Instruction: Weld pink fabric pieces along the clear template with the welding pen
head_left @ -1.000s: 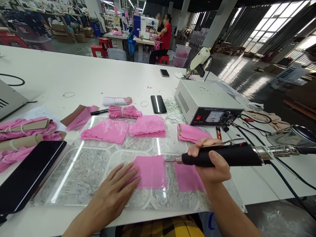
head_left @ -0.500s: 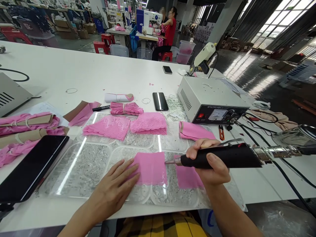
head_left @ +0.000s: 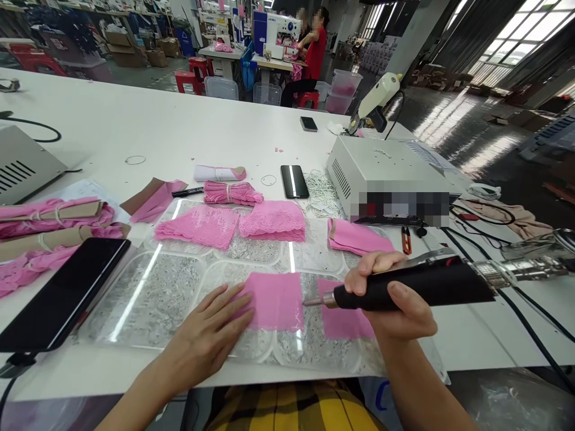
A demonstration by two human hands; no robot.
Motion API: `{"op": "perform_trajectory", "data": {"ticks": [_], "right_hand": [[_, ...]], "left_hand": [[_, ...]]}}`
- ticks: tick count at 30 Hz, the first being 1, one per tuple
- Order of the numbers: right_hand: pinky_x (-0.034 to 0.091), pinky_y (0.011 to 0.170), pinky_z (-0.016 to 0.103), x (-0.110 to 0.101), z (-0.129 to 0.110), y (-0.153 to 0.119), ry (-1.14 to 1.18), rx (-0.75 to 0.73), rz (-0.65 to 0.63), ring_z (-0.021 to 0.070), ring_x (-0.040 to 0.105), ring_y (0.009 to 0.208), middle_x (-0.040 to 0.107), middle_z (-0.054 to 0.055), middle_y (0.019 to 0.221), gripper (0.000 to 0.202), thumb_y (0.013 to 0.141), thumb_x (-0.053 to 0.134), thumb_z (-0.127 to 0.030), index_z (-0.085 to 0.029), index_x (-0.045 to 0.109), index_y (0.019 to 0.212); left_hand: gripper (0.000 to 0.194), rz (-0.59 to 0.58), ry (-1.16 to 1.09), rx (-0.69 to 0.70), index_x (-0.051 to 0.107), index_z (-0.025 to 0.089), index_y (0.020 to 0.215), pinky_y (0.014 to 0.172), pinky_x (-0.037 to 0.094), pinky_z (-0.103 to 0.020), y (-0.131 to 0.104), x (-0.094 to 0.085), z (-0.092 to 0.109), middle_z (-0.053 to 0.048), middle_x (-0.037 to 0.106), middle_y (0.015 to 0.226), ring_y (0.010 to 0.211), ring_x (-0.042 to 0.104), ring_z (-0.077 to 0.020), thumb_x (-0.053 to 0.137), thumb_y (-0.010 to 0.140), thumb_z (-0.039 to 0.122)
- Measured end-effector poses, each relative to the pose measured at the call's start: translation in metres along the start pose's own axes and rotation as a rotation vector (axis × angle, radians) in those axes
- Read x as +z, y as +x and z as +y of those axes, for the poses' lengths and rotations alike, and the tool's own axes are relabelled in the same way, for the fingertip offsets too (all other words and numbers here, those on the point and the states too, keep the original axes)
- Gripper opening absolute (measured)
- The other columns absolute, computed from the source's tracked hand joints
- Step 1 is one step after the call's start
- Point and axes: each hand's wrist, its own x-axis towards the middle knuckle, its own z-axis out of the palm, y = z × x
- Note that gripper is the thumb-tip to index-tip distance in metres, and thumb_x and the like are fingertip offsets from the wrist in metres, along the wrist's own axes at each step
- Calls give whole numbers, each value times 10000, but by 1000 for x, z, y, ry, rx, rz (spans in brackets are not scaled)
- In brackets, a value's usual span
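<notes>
My left hand lies flat with fingers stretched out, its fingertips on the left edge of a pink fabric piece. In my right hand is a black-handled ultrasonic welding gun, gripped around its body. Its thin metal tip points left and sits just off the right edge of that fabric piece; whether it touches the surface I cannot tell. A second pink piece lies under the tip and partly behind my right hand. Both pieces rest on a clear, compartment-patterned plastic sheet.
Pink lace stacks and a folded pink strip lie beyond my hands. A generator box with cables stands at the right, orange snips before it. A large black phone is at the left. A person in red works behind.
The welding gun's tip has shifted slightly right, away from the fabric's edge, with my right hand. My left hand stays on the fabric. The whole view has moved a little.
</notes>
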Motion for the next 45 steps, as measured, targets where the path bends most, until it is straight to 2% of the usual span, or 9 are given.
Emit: {"op": "perform_trajectory", "data": {"ticks": [3, 6, 21, 26, 29, 32, 38, 45], "right_hand": [[496, 430, 291, 0, -3, -2, 16, 53, -67, 109, 548, 443, 564, -1, 716, 164, 726, 638, -345, -208, 620, 814], [505, 427, 297, 1, -4, -4, 30, 75, -81, 112, 548, 441, 570, -2, 709, 163, 723, 645, -342, -211, 622, 817], [518, 440, 299, 1, -2, -6, 9, 49, -129, 117, 562, 455, 583, 2, 717, 143, 747, 642, -325, -209, 617, 826], [502, 430, 308, 4, -5, -2, -8, 0, -40, 121, 546, 458, 565, 8, 697, 145, 734, 615, -316, -196, 628, 814], [505, 447, 317, 15, -3, 4, -4, -31, 86, 118, 547, 471, 555, 8, 724, 129, 716, 603, -294, -190, 623, 790], [515, 481, 318, 29, 5, 10, -17, -52, 156, 114, 559, 491, 555, 3, 749, 101, 702, 591, -264, -190, 611, 768], [514, 524, 311, 45, 26, 14, -89, -86, 126, 116, 579, 517, 578, 0, 769, 77, 736, 572, -246, -204, 608, 791], [519, 519, 315, 46, 31, 14, -119, -114, 116, 120, 581, 508, 582, 7, 761, 76, 727, 566, -217, -187, 621, 769]], "left_hand": [[373, 6, 1, -13, 580, 164, 1268, 1121, 364, -464, 0, 0, 1, -75, 590, 1337, 1390, 369, -267, 467, 925, 71], [381, 16, 9, -20, 574, 175, 1276, 1115, 378, -453, 0, 0, 1, -71, 602, 1322, 1385, 379, -258, 469, 924, 74], [384, 30, -18, -27, 584, 154, 1270, 1113, 386, -469, 0, 1, 3, -93, 596, 1326, 1383, 380, -276, 475, 914, 60], [336, 45, -90, -88, 605, 180, 1226, 1070, 447, -435, 0, -13, 4, -77, 608, 1309, 1365, 411, -243, 441, 949, 83], [337, 47, -92, -147, 588, 187, 1249, 1051, 468, -415, -6, -23, 3, -73, 602, 1316, 1361, 415, -233, 424, 968, 101], [337, 69, -64, -167, 588, 195, 1257, 1059, 459, -409, -17, -23, 1, -67, 606, 1311, 1352, 428, -230, 440, 967, 107], [318, 88, -42, -150, 615, 204, 1226, 1071, 442, -411, -32, -8, 0, -54, 600, 1322, 1353, 425, -236, 467, 957, 123], [311, 94, -55, -142, 622, 191, 1215, 1076, 433, -434, -32, -10, 0, -63, 593, 1329, 1382, 382, -248, 454, 963, 119]]}}
